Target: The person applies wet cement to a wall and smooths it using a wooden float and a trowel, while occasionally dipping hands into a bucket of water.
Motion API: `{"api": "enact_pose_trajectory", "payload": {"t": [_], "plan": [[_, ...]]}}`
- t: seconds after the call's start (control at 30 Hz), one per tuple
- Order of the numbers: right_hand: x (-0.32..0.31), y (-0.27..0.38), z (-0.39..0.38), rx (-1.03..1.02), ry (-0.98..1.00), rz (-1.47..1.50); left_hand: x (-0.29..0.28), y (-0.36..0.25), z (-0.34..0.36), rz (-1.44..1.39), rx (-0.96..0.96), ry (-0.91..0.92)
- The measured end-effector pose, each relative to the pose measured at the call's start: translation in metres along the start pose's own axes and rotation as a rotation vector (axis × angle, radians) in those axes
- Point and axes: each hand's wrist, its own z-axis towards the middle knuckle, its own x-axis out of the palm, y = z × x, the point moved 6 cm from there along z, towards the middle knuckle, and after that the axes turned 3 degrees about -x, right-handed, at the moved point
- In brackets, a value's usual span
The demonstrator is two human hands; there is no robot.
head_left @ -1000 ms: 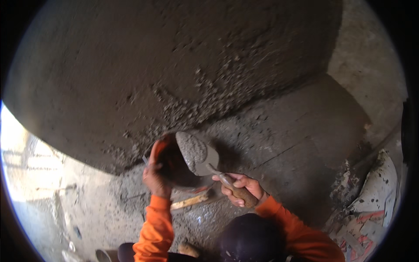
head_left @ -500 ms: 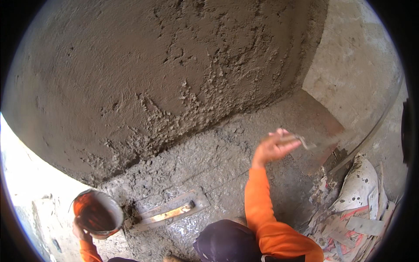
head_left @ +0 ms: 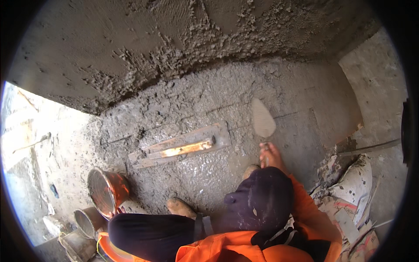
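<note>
My right hand (head_left: 270, 155) reaches forward low over the wet floor, shut on the handle of a pointed trowel (head_left: 263, 118) whose mortar-coated blade points away toward the wall. At the lower left an orange mortar pan (head_left: 107, 191) is tilted on edge, its grey inside facing right. My left hand (head_left: 118, 210) grips its lower rim and is mostly hidden behind it. Rough wet plaster covers the wall (head_left: 174, 52) above.
A long wooden float (head_left: 179, 148) lies on the mortar-spattered floor between the pan and the trowel. Two small buckets (head_left: 87, 220) stand at the lower left. Crumpled cement bags (head_left: 353, 183) lie at the right. A mortar-caked foot (head_left: 181, 207) rests by my dark trouser leg.
My view has tipped down from the wall to the floor. The right hand with the trowel has dropped from the wall toward the floor. The pan has stayed low at the left.
</note>
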Motion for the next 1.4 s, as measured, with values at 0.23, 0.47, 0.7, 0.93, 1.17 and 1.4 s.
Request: {"api": "enact_pose_trajectory", "payload": {"t": [0.23, 0.47, 0.7, 0.93, 1.17, 1.4], "plan": [[-0.017, -0.023, 0.091, 0.102, -0.133, 0.565, 0.002, 0.047, -0.001, 0.108, -0.124, 0.002], [-0.001, -0.008, 0.082, -0.067, -0.149, 0.412, 0.015, 0.037, -0.004, 0.219, -0.127, 0.048], [-0.144, 0.009, 0.132, -0.053, -0.403, 0.504, 0.052, -0.005, -0.017, 0.378, -0.059, 0.22], [-0.021, 0.024, 0.144, -0.094, -0.015, 0.329, 0.173, -0.154, -0.158, 0.609, 0.46, 0.43], [-0.016, 0.018, 0.154, -0.154, 0.269, 0.798, 0.337, -0.081, -0.3, 0.956, 0.724, 0.789], [-0.054, 0.067, 0.094, -0.266, 0.184, 0.783, 0.38, 0.127, -0.223, 0.996, -0.056, 0.609]]}}
